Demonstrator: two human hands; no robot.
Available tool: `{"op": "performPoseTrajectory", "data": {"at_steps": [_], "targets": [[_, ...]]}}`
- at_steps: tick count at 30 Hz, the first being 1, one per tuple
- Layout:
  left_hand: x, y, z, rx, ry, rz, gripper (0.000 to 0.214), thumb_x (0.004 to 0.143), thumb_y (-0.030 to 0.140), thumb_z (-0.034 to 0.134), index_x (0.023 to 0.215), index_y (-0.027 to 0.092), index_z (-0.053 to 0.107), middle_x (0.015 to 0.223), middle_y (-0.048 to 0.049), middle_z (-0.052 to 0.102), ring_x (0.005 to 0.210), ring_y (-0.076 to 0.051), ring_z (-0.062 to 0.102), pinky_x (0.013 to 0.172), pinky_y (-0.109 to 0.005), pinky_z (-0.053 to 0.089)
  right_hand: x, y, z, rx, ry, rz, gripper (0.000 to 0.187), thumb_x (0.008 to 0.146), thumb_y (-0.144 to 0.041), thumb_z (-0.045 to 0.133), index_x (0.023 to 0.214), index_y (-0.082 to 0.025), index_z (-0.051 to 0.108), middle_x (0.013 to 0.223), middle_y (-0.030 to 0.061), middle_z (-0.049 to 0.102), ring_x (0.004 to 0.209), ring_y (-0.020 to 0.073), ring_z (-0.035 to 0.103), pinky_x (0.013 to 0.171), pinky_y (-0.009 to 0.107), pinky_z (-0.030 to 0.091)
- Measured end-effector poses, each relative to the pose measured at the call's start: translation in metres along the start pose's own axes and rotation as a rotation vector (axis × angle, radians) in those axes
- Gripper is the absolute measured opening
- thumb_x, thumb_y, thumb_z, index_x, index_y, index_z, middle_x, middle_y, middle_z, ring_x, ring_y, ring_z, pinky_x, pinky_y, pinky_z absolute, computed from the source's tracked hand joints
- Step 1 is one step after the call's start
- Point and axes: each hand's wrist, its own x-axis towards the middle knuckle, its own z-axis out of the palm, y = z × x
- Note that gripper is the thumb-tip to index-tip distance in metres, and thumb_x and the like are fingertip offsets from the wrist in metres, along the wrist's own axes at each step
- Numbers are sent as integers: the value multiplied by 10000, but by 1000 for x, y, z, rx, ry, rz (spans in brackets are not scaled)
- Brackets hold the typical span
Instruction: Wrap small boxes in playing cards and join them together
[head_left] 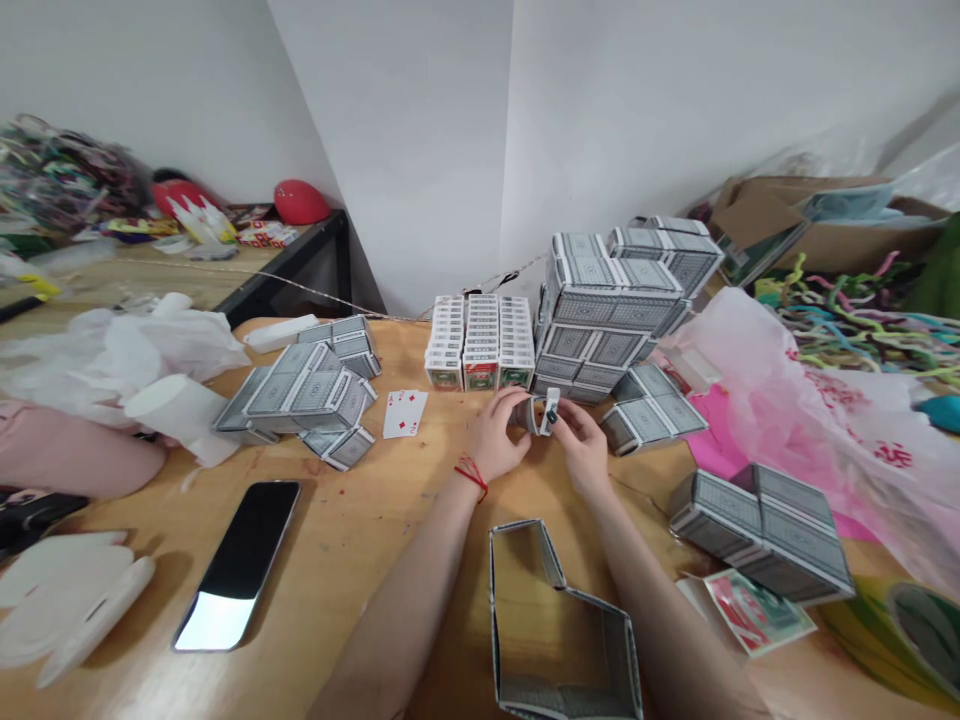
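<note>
Between my fingertips is a small piece of folded playing cards [535, 416], held just above the wooden table. My left hand [499, 438], with a red string at the wrist, is closed on its left side. On the other side, the thumb and fingers of my right hand [583, 447] pinch its edge. Below them, between my forearms, stands a hollow L-shaped frame of playing cards [630, 640], open at the top. Several packs of playing cards [480, 345] are lined up behind my hands. Beside these rises a tall stack of card-built blocks [600, 320].
Left of my hands lie loose cards [403, 414], more card blocks [307, 395], a phone [240, 560] and a white cup [180, 415]. To the right are further blocks [765, 535], a flattened card box [757, 610], a tape roll [892, 630] and plastic bags [795, 400].
</note>
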Motion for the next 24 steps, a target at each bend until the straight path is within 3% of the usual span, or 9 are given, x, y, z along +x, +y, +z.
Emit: {"op": "performPoseTrajectory", "data": {"at_steps": [8,24], "targets": [[-1,3,-1,21,-41,23,534,622,79,550,1131,194,436,1188,-80,452,1138,-205,427,960,-379,404,-1,3,1,-65,-15,3,453,639,-364,653,1031,-153,567,1070,105,601,940,217,572,852,372,444],[-1,3,0,16,-24,18,543,635,93,551,1149,211,421,1185,-85,449,1141,-225,425,942,-411,415,2,1,-2,-45,-12,1,375,663,-358,628,985,-169,591,991,79,637,916,215,582,804,359,463]]}}
